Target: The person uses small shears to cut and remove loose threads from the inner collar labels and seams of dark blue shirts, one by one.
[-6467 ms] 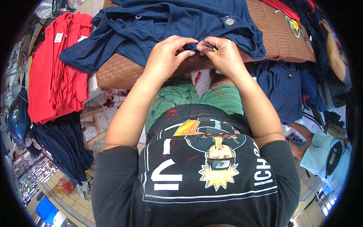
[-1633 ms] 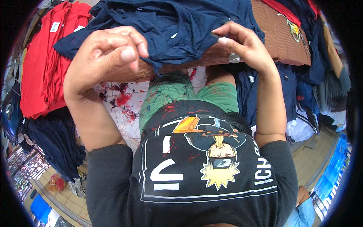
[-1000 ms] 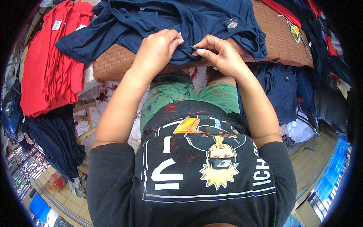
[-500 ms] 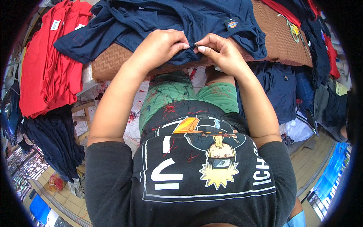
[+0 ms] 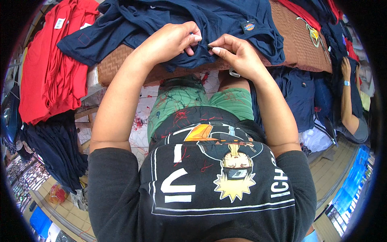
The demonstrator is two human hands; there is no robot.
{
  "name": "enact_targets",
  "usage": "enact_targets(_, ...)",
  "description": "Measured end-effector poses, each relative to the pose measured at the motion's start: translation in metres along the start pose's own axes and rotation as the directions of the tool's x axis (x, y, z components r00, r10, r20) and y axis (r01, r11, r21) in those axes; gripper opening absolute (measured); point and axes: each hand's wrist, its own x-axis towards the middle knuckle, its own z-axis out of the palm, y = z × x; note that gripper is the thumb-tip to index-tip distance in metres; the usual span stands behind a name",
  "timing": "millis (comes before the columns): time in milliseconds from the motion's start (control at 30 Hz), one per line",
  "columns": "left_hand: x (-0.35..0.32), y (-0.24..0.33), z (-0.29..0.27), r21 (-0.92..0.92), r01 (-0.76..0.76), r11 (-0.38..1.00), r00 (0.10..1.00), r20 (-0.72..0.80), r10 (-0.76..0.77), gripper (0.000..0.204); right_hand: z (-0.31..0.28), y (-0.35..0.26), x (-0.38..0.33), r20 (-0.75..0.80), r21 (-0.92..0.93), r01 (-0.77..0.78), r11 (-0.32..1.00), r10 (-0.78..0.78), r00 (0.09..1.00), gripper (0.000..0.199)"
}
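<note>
A navy blue shirt [image 5: 161, 20] lies spread over a brown woven table top [image 5: 298, 48], its near edge hanging toward me. My left hand [image 5: 173, 38] pinches that near edge with thumb and fingers. My right hand [image 5: 234, 52] grips the same edge just to the right, fingertips almost meeting the left ones. A small white object [image 5: 234, 73] shows under my right palm; I cannot tell what it is. A small patch label [image 5: 248, 26] sits on the shirt to the right of my hands.
Red shirts [image 5: 48, 68] lie stacked at the left, with dark navy garments [image 5: 56, 149] below them. More navy clothing [image 5: 302, 92] hangs at the right. Another person's arm [image 5: 348, 101] shows at the far right. Red thread scraps litter my green shorts [image 5: 189, 109] and the floor.
1.6 s ago my hands were wide apart holding the shirt up; they have come together at its near edge and now pinch it close to each other.
</note>
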Motion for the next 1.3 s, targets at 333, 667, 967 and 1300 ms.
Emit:
enact_targets(333,0.001,0.003,0.0,0.027,-0.004,1.0,1.0,0.007,0.003,0.017,0.003,-0.013,0.009,0.009,-0.252,0.113,0.961,-0.114,0.993,0.02)
enact_targets(667,-0.007,0.009,-0.007,0.012,-0.011,1.0,1.0,0.005,0.011,0.015,-0.001,-0.026,0.012,0.12,-0.463,0.159,0.872,-0.116,0.986,0.018)
enact_targets(967,-0.115,0.112,-0.128,0.271,-0.463,0.844,0.886,0.102,0.453,0.054,-0.043,-0.04,0.003,-0.066,-0.348,0.165,0.923,-0.199,0.978,0.026)
enact_targets(1300,-0.09,0.036,0.004,0.616,0.177,0.768,0.932,-0.356,0.07,0.043,-0.034,-0.045,-0.004,-0.114,-0.396,0.187,0.899,-0.25,0.961,0.026)
